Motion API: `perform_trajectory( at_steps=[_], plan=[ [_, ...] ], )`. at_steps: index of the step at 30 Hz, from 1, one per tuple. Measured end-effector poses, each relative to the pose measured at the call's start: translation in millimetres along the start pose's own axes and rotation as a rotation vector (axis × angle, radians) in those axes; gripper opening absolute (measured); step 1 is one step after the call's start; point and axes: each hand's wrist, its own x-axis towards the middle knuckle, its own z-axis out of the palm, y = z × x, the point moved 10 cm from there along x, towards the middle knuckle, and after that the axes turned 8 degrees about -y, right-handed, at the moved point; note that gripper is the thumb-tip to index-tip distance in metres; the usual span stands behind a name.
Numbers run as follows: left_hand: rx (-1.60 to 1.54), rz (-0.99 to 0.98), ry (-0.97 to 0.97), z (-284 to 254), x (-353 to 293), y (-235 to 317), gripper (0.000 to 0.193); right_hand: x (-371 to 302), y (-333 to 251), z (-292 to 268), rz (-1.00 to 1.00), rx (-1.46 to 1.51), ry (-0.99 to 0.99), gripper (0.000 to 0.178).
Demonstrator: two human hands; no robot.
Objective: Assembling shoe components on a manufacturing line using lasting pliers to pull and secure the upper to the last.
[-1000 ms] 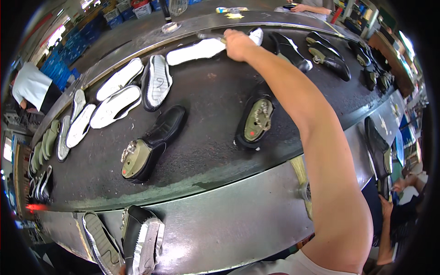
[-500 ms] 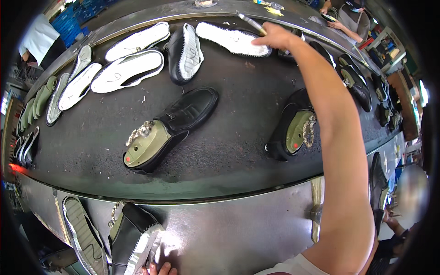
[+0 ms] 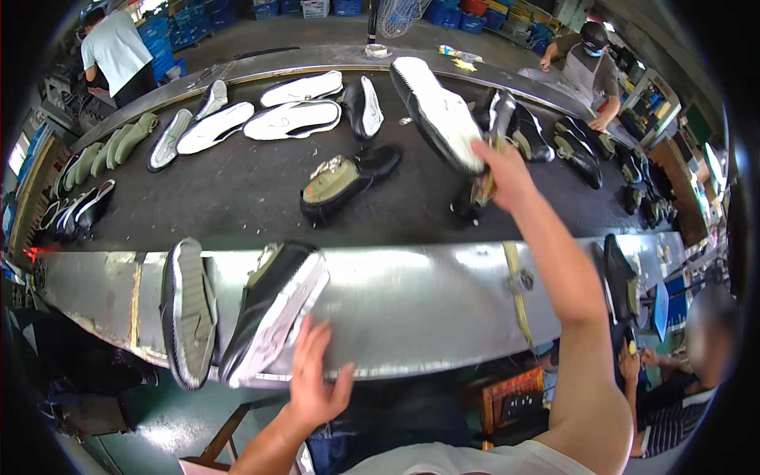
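Observation:
My right hand (image 3: 507, 174) reaches over the dark belt, closed on the heel end of a black shoe upper (image 3: 443, 115) whose white underside faces me. A metal hand tool (image 3: 500, 115) is also in that hand; its exact kind is unclear. My left hand (image 3: 317, 376) is open, fingers apart, beside a black shoe (image 3: 273, 317) lying on its side on the metal ledge, white underside toward the hand. Left of it on the ledge lies another shoe, its grey ridged underside (image 3: 190, 313) up. Mid-belt sits a black shoe on a green last (image 3: 348, 182).
The dark belt (image 3: 237, 202) carries several white-bottomed shoes (image 3: 293, 119), green lasts (image 3: 127, 142) at left, and more black shoes (image 3: 578, 158) at right. A strap with a buckle (image 3: 518, 285) crosses the metal ledge (image 3: 412, 293). People work at far left, far right and near right.
My right hand has lifted the white-bottomed shoe off the belt and brought it nearer. The left hand has come into fuller view, fingers spread. The view has shifted, showing more of the ledge.

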Motion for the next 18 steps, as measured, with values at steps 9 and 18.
perform_trajectory(
  at_steps=[9,18],
  plan=[
    [-1.083,-0.135,0.030,53.0,-43.4,101.4,0.097,-383.9,63.6,107.2,-0.100,0.132,-0.348,0.052],
    [-0.757,-0.521,-0.440,143.6,-280.1,93.3,0.088,-595.5,201.4,3.2,0.698,0.009,-0.391,0.035]
  ],
)
